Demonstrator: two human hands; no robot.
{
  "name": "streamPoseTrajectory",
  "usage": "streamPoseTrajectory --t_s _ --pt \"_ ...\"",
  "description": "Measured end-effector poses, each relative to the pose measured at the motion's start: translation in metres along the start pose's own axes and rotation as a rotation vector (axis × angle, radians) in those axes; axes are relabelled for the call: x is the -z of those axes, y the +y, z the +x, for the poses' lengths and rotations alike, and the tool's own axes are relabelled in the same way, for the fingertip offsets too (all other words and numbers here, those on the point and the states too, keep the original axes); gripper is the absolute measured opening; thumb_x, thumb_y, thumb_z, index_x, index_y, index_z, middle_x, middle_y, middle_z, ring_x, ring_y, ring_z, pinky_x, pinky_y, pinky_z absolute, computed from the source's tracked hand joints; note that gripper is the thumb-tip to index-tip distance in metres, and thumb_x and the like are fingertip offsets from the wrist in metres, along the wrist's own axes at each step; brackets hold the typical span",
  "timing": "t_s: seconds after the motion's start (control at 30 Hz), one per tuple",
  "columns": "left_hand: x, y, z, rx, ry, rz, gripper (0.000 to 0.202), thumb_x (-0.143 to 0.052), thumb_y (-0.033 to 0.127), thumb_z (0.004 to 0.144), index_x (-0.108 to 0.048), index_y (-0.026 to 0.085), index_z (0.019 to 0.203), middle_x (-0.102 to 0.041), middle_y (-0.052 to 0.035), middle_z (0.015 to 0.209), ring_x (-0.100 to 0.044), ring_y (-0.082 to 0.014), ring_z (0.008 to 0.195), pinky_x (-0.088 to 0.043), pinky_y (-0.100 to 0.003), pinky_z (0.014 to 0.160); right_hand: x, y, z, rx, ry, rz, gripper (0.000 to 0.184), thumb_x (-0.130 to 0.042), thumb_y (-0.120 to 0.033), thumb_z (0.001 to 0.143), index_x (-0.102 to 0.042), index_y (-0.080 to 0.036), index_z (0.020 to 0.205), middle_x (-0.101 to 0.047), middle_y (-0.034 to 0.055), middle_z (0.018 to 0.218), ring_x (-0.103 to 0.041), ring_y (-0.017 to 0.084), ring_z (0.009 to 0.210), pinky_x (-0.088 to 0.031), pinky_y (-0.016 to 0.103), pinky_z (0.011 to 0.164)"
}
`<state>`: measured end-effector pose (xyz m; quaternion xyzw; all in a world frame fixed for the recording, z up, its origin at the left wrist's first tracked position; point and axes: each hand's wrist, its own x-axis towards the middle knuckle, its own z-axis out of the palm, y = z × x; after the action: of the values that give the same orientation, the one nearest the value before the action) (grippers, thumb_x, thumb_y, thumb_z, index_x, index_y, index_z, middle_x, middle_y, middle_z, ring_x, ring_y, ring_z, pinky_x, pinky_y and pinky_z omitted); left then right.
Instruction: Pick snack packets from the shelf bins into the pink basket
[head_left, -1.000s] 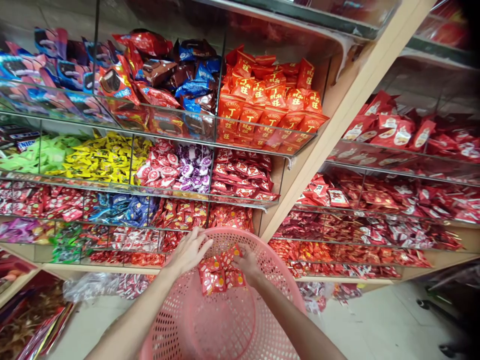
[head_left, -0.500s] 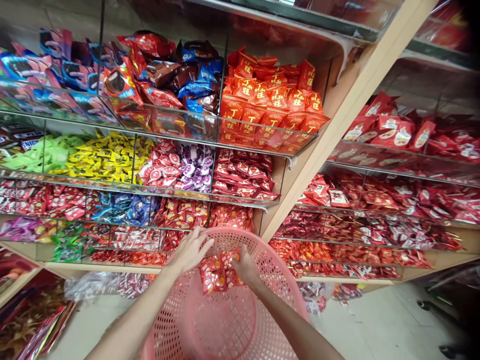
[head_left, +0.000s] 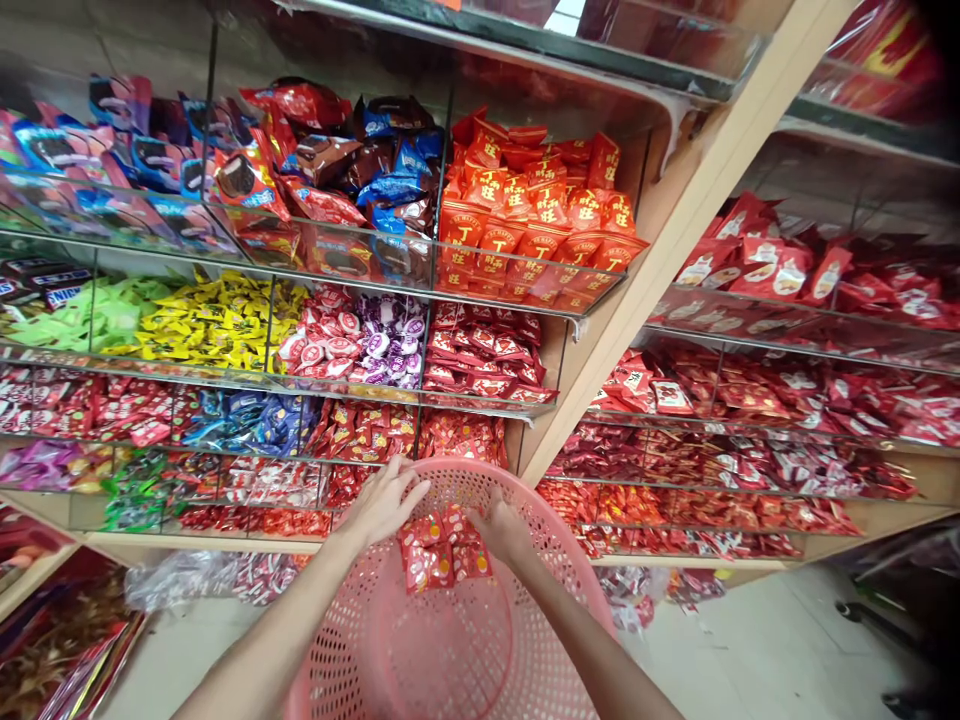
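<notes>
A pink perforated plastic basket point(head_left: 559, 560) stands in front of me, below the shelves. Several red candy packets point(head_left: 429, 568) with orange and white marks lie together inside it, toward the far side. My left hand point(head_left: 386, 505) is at the basket's far left rim, its fingers over the edge and thumb on the inner side. Just right of the packets, my right hand point(head_left: 504, 528) hangs inside the basket with thumb and forefinger apart. Nothing shows between them; the other fingers are partly hidden.
Shelves of wrapped sweets rise ahead, with red packets point(head_left: 463, 440) in a bin right behind the basket. A slanting wooden post point(head_left: 600, 370) divides the shelving. Clear plastic bags point(head_left: 180, 578) lie on the floor under the lowest shelf. A dark wheeled base point(head_left: 877, 620) is at the right.
My right hand has shifted slightly right, away from the red packets, which now lie in the basket. My left hand stays at the rim. The view has tilted slightly.
</notes>
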<state>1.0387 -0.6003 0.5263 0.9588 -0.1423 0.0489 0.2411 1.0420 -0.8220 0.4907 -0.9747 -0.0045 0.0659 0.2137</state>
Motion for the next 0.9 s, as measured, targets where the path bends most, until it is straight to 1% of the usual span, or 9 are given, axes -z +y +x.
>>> streamPoseTrajectory --t_s 0.13,0.2,0.27,0.33,0.43,0.5,0.57,0.7,0.9 --pt "0.003 -0.001 0.0 -0.03 0.031 -0.042 0.042 -0.028 0.052 0.088 -0.059 0.023 0.09 -0.049 -0.0047 0.113 -0.054 -0.0205 0.102 -0.043 -0.036 0.088 0.04 0.013 -0.003 0.052 0.255 -0.066 0.043 -0.045 -0.039 0.085 -0.047 -0.013 0.119 -0.058 0.0163 0.11 -0.054 0.027 0.101 -0.04 0.034 0.08" --pt "0.005 -0.003 -0.002 -0.04 0.048 -0.057 0.041 -0.031 0.052 0.087 -0.059 0.022 0.091 -0.05 -0.0047 0.11 -0.055 -0.0198 0.099 -0.043 -0.035 0.088 0.056 0.033 -0.007 0.021 0.378 -0.112 0.042 -0.045 -0.039 0.084 -0.051 -0.014 0.117 -0.056 0.016 0.111 -0.051 0.03 0.104 -0.038 0.038 0.085" --pt "0.006 -0.007 -0.006 -0.041 0.062 -0.066 0.04 -0.035 0.053 0.086 -0.059 0.022 0.092 -0.05 -0.0051 0.108 -0.055 -0.0197 0.098 -0.043 -0.035 0.088 0.063 0.059 -0.015 -0.049 0.44 -0.074 0.045 -0.047 -0.041 0.082 -0.051 -0.015 0.118 -0.054 0.0164 0.112 -0.049 0.032 0.105 -0.038 0.042 0.087" --pt "0.007 -0.011 -0.011 -0.037 0.069 -0.081 0.039 -0.037 0.053 0.085 -0.06 0.021 0.091 -0.049 -0.0052 0.106 -0.055 -0.0199 0.097 -0.043 -0.034 0.089 0.061 0.086 -0.027 -0.101 0.378 0.122 0.049 -0.053 -0.043 0.076 -0.052 -0.014 0.116 -0.056 0.0155 0.109 -0.05 0.031 0.105 -0.038 0.042 0.088" --pt "0.007 -0.012 -0.019 -0.017 0.082 -0.107 0.037 -0.039 0.052 0.085 -0.06 0.022 0.09 -0.049 -0.004 0.105 -0.056 -0.0192 0.095 -0.043 -0.034 0.089 0.051 0.111 -0.052 -0.18 0.068 0.626 0.049 -0.059 -0.045 0.07 -0.055 -0.018 0.11 -0.061 0.0104 0.105 -0.056 0.026 0.099 -0.043 0.037 0.084" --pt "0.006 -0.011 -0.024 -0.009 0.081 -0.128 0.036 -0.039 0.052 0.085 -0.059 0.023 0.09 -0.05 -0.0031 0.104 -0.056 -0.0183 0.094 -0.043 -0.033 0.089 0.046 0.115 -0.069 -0.239 -0.151 0.918 0.044 -0.061 -0.044 0.068 -0.057 -0.019 0.104 -0.063 0.0092 0.104 -0.059 0.024 0.095 -0.046 0.035 0.079" --pt "0.005 -0.01 -0.026 -0.004 0.069 -0.151 0.036 -0.037 0.052 0.086 -0.059 0.022 0.089 -0.05 -0.0028 0.101 -0.057 -0.0175 0.092 -0.043 -0.033 0.088 0.044 0.112 -0.08 -0.285 -0.259 1.09 0.039 -0.063 -0.04 0.067 -0.058 -0.019 0.099 -0.064 0.0099 0.105 -0.061 0.023 0.092 -0.047 0.034 0.075" --pt "0.007 -0.016 -0.028 0.038 0.038 -0.156 0.04 -0.032 0.052 0.087 -0.057 0.022 0.091 -0.051 -0.0036 0.101 -0.057 -0.017 0.089 -0.044 -0.032 0.085 0.04 0.098 -0.085 -0.316 -0.238 1.187 0.034 -0.064 -0.031 0.063 -0.058 -0.018 0.094 -0.065 0.0104 0.1 -0.062 0.02 0.081 -0.046 0.031 0.066" --pt "0.019 -0.048 -0.021 0.135 -0.039 0.008 0.041 -0.033 0.05 0.087 -0.049 0.021 0.11 -0.056 -0.0098 0.113 -0.056 -0.0227 0.101 -0.041 -0.035 0.088 0.014 0.072 -0.08 -0.307 -0.197 1.238 0.034 -0.062 -0.028 0.062 -0.059 -0.02 0.095 -0.065 0.0064 0.089 -0.061 0.017 0.072 -0.044 0.027 0.06"
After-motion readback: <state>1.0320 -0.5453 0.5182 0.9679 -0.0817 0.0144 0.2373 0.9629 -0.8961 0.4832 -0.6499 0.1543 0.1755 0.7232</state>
